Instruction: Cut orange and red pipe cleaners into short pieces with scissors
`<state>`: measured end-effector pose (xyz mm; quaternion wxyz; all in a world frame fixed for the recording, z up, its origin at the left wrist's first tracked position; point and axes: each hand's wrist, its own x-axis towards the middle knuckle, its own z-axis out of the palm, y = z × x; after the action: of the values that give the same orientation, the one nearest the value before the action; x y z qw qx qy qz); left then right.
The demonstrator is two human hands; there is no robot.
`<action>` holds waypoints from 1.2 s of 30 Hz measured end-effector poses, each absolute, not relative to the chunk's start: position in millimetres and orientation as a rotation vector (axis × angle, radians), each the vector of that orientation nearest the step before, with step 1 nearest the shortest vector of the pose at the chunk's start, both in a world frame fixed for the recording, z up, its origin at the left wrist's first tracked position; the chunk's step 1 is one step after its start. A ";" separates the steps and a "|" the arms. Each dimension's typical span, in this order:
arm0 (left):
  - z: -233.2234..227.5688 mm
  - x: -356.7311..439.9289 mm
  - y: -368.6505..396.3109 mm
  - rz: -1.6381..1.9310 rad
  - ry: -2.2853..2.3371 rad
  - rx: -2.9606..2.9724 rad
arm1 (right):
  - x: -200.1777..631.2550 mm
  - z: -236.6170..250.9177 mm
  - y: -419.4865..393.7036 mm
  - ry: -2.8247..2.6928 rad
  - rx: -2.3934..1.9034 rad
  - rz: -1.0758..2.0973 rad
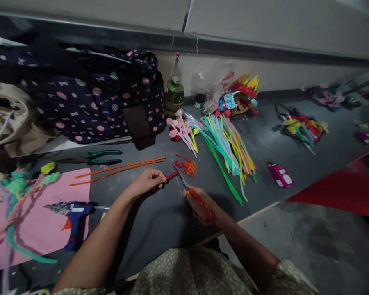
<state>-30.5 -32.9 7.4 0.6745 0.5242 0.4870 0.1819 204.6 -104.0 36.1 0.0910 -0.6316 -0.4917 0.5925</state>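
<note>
My left hand (pixel 147 180) pinches a short red pipe cleaner piece (pixel 171 174) by its near end. Red-handled scissors (pixel 190 192) are gripped in my right hand (pixel 199 207), and their blades reach up to the red piece's tip. Just beyond the blades lies a small heap of red and orange cut bits (pixel 188 166) on the dark grey mat (pixel 160 217). Two long orange pipe cleaners (pixel 119 169) lie to the left of my left hand.
A fan of coloured pipe cleaners (pixel 229 151), pink pipe-cleaner flowers (pixel 181 131), green-handled pliers (pixel 101 157), a blue glue gun (pixel 75 215) on a pink sheet (pixel 43 229), a polka-dot bag (pixel 89 94), a green bottle (pixel 174 94), a magenta packet (pixel 279 174) and other finished flower bundles (pixel 301 127) surround me.
</note>
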 end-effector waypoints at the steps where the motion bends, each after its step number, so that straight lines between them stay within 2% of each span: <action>1: 7.6 -30.6 -32.7 0.413 1.095 1.170 | 204.5 34.9 -104.0 -1.507 -1.833 1.744; 11: 17.1 -33.7 -31.4 0.494 1.082 1.154 | 202.4 27.4 -104.4 -1.426 -1.998 1.813; 18: 11.7 -34.4 -32.8 0.531 1.061 1.162 | 215.6 34.5 -114.4 -1.152 -1.703 1.940; 36: 9.3 -27.8 -39.3 0.538 1.029 1.253 | 222.7 31.9 -124.1 -1.673 -1.814 1.717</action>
<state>-27.8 -39.3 9.3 0.6568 0.5530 0.4543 0.2376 222.7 -124.1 31.9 0.0676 -0.6020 -0.5554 0.5697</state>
